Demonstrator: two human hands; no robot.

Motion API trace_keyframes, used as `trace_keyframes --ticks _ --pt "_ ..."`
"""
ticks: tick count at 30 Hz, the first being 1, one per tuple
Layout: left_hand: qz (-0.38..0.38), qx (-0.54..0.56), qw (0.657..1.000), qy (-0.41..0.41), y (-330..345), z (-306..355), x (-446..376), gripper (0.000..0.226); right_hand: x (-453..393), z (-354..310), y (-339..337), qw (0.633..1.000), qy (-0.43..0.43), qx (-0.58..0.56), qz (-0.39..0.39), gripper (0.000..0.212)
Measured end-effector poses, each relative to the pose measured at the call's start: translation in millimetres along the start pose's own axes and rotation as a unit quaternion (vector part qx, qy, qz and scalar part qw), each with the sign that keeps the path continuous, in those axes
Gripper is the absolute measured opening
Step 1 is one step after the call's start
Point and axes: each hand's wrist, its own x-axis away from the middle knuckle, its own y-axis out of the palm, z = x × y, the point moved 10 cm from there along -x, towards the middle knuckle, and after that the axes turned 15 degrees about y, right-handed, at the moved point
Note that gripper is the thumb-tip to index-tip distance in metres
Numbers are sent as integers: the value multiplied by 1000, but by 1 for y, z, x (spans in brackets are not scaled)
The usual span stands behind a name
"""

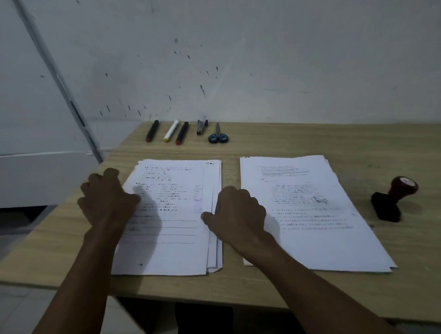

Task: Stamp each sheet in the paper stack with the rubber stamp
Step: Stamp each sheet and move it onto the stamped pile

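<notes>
Two bare hands press on a stack of white printed paper sheets [171, 215] lying on a light wood-grain tabletop [302, 142]. The left hand [106, 198] lies knuckles-up on the stack's left edge, fingers curled and holding nothing; the right hand [238, 212] rests at the stack's right edge, thumb touching the top sheet's margin, fingers loosely bent, nothing gripped. The printed lines on the top sheet are too blurred to read; a faint purple mark shows near its right margin, just beyond the right thumb. A second pile of white printed sheets [316, 213] lies just right of the right hand. Well to the right of that pile, a rubber stamp with black base and dark red handle [392, 198] rests tilted on the tabletop, apart from both hands. Beyond the hands, along the far edge, lie two black markers [152, 130], a white marker with yellow cap [171, 131], a small stapler [201, 127] and blue-handled scissors [218, 135]. A white, speckled wall [233, 51] stands behind
</notes>
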Motion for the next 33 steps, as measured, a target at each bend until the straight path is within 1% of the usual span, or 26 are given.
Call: trace_keyframes --ticks 1,3,6,8,11,14,17,18,23,25,27,29,31,33 --pt "13 -3 1000 8 -2 7 -1 68 -1 4 -2 1000 2 -17 2 32" --pt "36 25 998 35 -3 26 -1 61 -2 12 -9 999 7 -51 7 28" --pt "57 110 986 112 6 67 2 45 -4 30 -26 996 14 -83 22 21" --pt "54 164 970 174 14 104 7 36 -6 49 -42 995 22 -87 39 19" --pt "27 207 945 250 29 160 20 32 -11 83 -67 992 48 -91 78 20" --pt "-5 242 922 301 46 208 32 33 -13 122 -99 981 73 -112 143 18" --pt "-31 269 908 320 63 245 43 32 -9 160 -132 963 89 -128 219 12" --pt "-38 276 903 327 68 256 47 31 -7 172 -141 956 92 -136 242 13" --pt "-59 284 886 361 91 300 65 28 10 215 -180 904 73 -155 393 33" --pt "-74 288 883 364 99 311 70 27 13 230 -187 888 99 -146 424 44" --pt "-84 284 880 372 105 320 73 28 5 246 -187 891 143 -119 415 58" --pt "-93 278 880 373 110 325 76 27 -9 259 -181 905 181 -89 374 69" --pt "-100 273 880 375 114 327 78 25 -21 270 -174 919 207 -71 328 70" --pt "-107 267 879 380 118 328 80 25 -27 276 -166 929 222 -73 288 60"
